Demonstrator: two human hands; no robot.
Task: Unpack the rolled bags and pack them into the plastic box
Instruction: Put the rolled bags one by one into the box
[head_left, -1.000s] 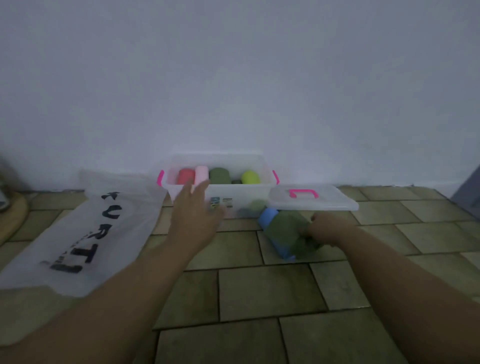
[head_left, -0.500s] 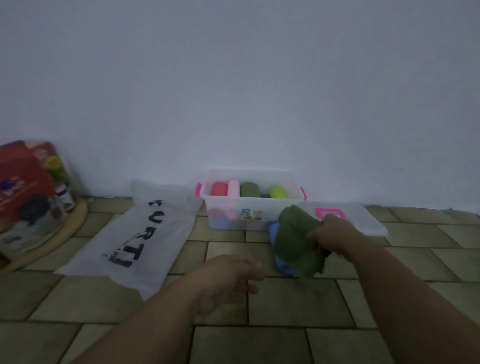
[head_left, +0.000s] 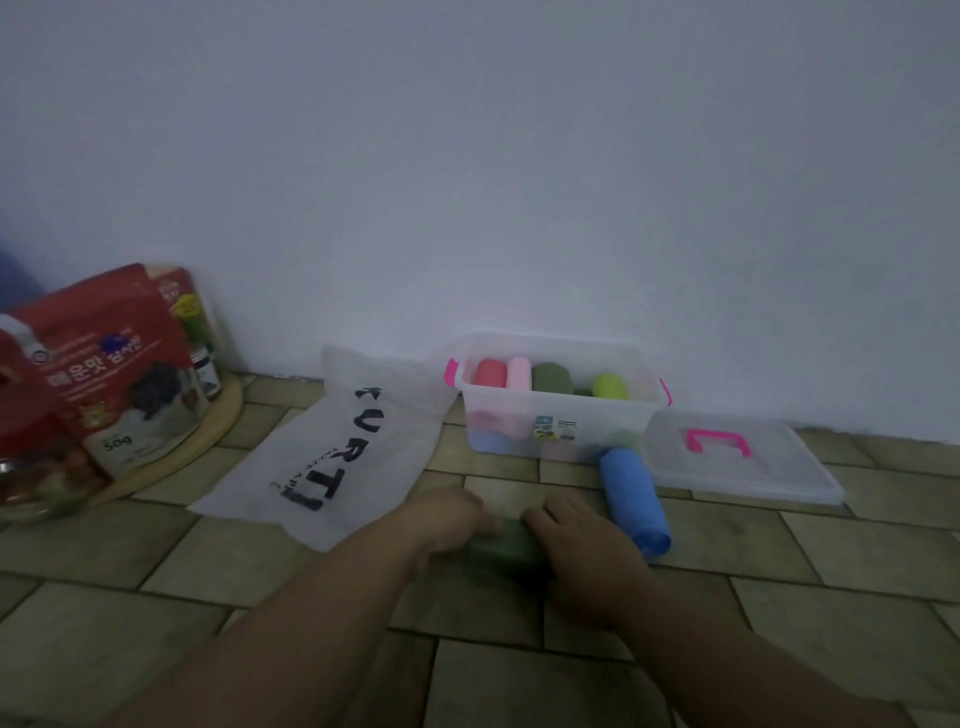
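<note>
Both hands meet on a dark green rolled bag (head_left: 505, 543) lying on the tiled floor (head_left: 857, 577). The fingers (head_left: 537, 517) of the right hand (head_left: 576, 540) bend down over the roll's right end and clamp it against the tiles. The left hand (head_left: 449, 514) sits at the roll's left end, knuckles up and touching it, but motion blur hides how tightly its fingers close. The roll lies crosswise between the two hands, only its middle showing. Both forearms reach in from the bottom edge and converge on it, palms turned down and wrists low to the floor. Just beside the right hand lies a blue rolled bag (head_left: 634, 499), its far end touching or nearly touching the front wall of the clear plastic box (head_left: 550, 340) against the wall. Inside the open box stand a red roll (head_left: 491, 373), a pink roll (head_left: 518, 374), a dark green roll (head_left: 551, 378) and a yellow-green roll (head_left: 610, 387), with more colours showing dimly through the front wall. The box's clear lid (head_left: 769, 478) with its pink handle (head_left: 717, 441) lies flat on the floor to the right of the box. Left of the box lies a flattened white bag (head_left: 363, 415) printed with dark letters, and farther left red food packets (head_left: 114, 364) stand on a round wooden tray (head_left: 218, 431).
</note>
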